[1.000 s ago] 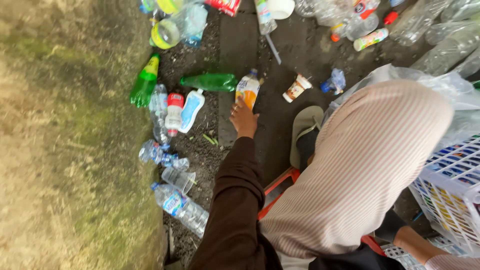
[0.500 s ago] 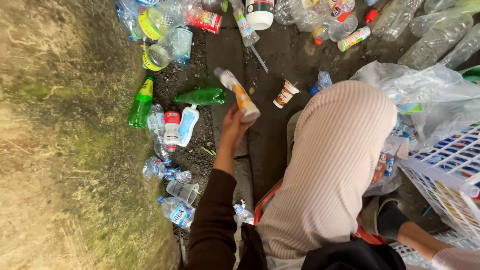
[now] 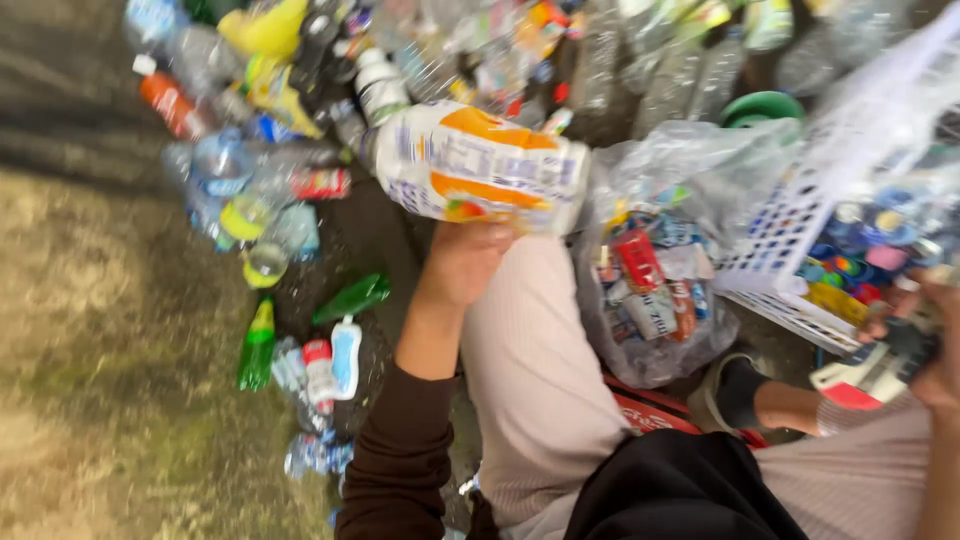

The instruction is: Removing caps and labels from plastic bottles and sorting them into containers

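Left hand (image 3: 470,262): raised mid-frame, fingers closed under white-and-orange bottle (image 3: 478,165) (held sideways). Right hand (image 3: 925,345): far right, grip unclear. Bag (image 3: 660,270) of scraps right; white basket (image 3: 800,240) beyond; green bottles (image 3: 258,345) left.

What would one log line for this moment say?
left hand: holds bottle, raised | right hand: near basket, grip unclear | bag by knee

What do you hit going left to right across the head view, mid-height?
Green bottle → white-and-orange bottle held in left hand → clear bag of labels → white basket → right hand.
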